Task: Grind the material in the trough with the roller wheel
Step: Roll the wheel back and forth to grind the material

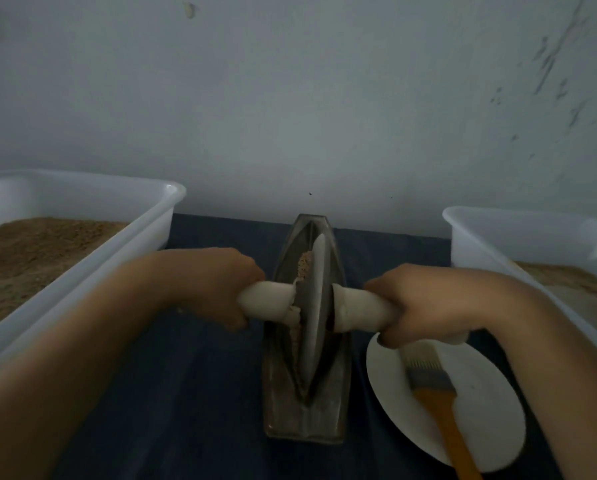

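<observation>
While your left hand point(217, 289) and right hand point(418, 303) clench the axle ends, the roller wheel point(312, 317) stands mid-trough point(304, 420), material point(305, 263) heaped just beyond it; grinding underway, push forward evenly next.

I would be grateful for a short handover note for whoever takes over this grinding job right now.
Left hand grips the left handle; right hand grips the right handle.
The roller wheel stands upright in the trough, about mid-length.
Coarse material lies in the groove beyond the wheel, so grinding is not finished.
A brush rests on the white plate at right; tubs of brown material sit on both sides.
</observation>
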A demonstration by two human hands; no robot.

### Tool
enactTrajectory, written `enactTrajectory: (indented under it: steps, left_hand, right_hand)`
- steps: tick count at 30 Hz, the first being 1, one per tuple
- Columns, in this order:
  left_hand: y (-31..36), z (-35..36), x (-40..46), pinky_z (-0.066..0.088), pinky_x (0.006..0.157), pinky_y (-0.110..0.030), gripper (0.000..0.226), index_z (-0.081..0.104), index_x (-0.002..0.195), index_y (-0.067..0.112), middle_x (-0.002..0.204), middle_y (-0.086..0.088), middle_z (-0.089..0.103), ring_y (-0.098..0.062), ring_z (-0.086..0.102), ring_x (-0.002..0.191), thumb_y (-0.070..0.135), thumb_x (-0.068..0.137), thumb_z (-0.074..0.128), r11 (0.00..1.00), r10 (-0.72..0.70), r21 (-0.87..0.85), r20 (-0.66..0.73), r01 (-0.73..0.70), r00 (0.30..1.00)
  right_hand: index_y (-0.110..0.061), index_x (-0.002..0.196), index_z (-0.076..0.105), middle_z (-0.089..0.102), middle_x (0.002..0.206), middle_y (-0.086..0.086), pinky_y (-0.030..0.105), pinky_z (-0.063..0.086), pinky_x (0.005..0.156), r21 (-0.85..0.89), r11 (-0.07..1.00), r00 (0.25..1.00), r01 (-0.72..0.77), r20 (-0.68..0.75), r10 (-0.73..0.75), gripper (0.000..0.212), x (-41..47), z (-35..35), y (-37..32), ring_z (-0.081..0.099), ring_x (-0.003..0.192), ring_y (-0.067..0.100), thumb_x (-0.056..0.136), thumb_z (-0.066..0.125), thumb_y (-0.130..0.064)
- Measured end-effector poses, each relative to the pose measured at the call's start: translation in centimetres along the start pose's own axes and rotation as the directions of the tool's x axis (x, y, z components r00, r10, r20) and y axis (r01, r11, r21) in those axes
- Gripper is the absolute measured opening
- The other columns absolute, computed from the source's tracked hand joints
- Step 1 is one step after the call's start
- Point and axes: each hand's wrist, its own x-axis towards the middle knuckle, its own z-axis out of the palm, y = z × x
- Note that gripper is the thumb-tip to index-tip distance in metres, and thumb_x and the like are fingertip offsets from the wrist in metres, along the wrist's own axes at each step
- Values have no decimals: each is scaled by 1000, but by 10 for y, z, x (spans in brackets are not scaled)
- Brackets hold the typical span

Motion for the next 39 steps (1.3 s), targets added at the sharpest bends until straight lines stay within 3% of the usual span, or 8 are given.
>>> enactTrajectory:
  steps: [5, 10, 16, 20, 25, 30, 36, 39]
  left_hand:
    - [-2, 1, 4, 45, 78, -21, 32, 57, 109, 27, 103, 8, 63, -7, 57, 90, 32, 79, 68, 998, -1, -64, 11, 2, 1000]
    - [-8, 18, 30, 37, 71, -29, 31, 51, 108, 29, 106, 4, 59, -18, 57, 100, 34, 80, 63, 989, -141, -3, -309, 147, 941]
    - [-14, 36, 60, 34, 78, -29, 28, 47, 107, 18, 105, -2, 59, -21, 56, 98, 29, 85, 59, 972, -106, 86, -674, 220, 731]
    - [-18, 37, 64, 34, 81, -28, 30, 47, 110, 17, 108, -2, 58, -20, 55, 99, 29, 86, 60, 979, -118, 43, -683, 201, 721]
    - [-16, 34, 50, 33, 74, -25, 29, 44, 107, 20, 109, 1, 59, -18, 57, 98, 33, 86, 58, 983, -99, 72, -572, 169, 814]
    - [-6, 18, 26, 37, 78, -24, 36, 50, 113, 26, 112, 3, 59, -15, 56, 103, 37, 82, 64, 995, -74, 42, -289, 90, 954]
    - [-2, 0, -5, 36, 71, -13, 33, 49, 102, 38, 88, 19, 51, 2, 50, 83, 39, 77, 70, 998, 56, -30, -5, -56, 998]
    - [-4, -1, -5, 38, 68, -8, 30, 51, 102, 35, 90, 16, 56, 1, 54, 82, 38, 78, 69, 996, 69, -62, 36, -67, 997]
  right_hand:
    - [-26, 87, 54, 60, 87, -4, 26, 48, 69, 36, 999, 1000, 12, -8, -11, 14, 5, 1, 3, 59, 82, 11, 81, 66, -23]
    - [-23, 89, 48, 58, 90, -2, 23, 37, 56, -21, 999, 969, -36, -246, 30, 18, 36, 9, 15, 55, 79, 14, 83, 64, -19]
    - [-19, 103, 47, 57, 105, 2, 33, 26, 72, -171, 973, 727, -155, -686, -5, 19, 79, 31, 38, 52, 98, 24, 86, 55, -17]
    - [-16, 107, 53, 58, 105, 3, 33, 29, 82, -153, 979, 629, -137, -777, -33, 26, 86, 37, 41, 51, 99, 25, 83, 58, -10]
    - [-19, 101, 46, 59, 104, 2, 32, 23, 68, -205, 967, 764, -154, -645, -15, 14, 69, 29, 34, 53, 96, 23, 88, 52, -19]
    - [-20, 101, 53, 61, 100, 2, 26, 42, 64, -36, 998, 968, -61, -244, 50, 21, 33, 11, 14, 58, 87, 17, 83, 62, -17]
    - [-32, 80, 49, 56, 82, -11, 16, 43, 61, -15, 998, 999, 54, 4, -54, 20, -3, -3, -2, 54, 72, 1, 80, 68, -25]
    - [-23, 94, 57, 62, 91, -4, 22, 48, 68, -5, 999, 999, 45, 17, -45, 17, -4, -4, 0, 59, 82, 8, 81, 68, -27]
